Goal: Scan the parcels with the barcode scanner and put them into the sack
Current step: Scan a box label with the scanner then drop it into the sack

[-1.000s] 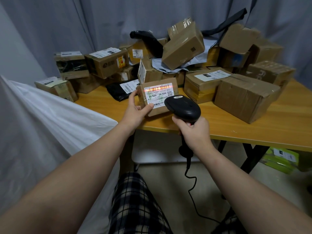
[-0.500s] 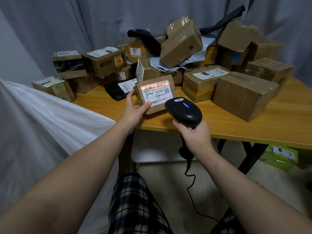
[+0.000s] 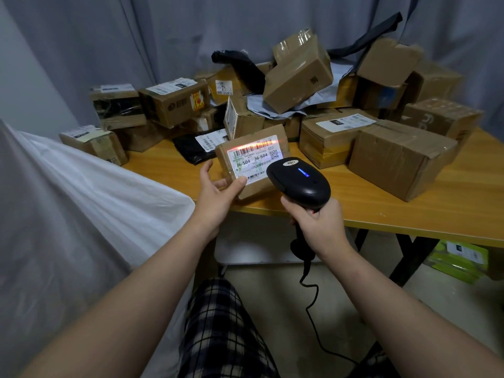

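Head view: the left hand [image 3: 218, 192] pinches the parcel [image 3: 260, 186] by its lower corner, thumb on the label [image 3: 255, 163], at the near edge of the table [image 3: 436, 216]. The right hand [image 3: 319, 223] is curled round the handle of the scanner [image 3: 300, 179]. Its blue light, dark a second ago, now glows, with the red line across the barcode [image 3: 252, 149]. The code has likely been read, so the sack [image 3: 81, 203] at left comes next.

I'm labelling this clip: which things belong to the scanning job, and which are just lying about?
Job: labelled parcel in the left hand; barcode scanner in the right hand; white sack; parcel pile on the table.
Lying about: green packs under the table; grey curtain.
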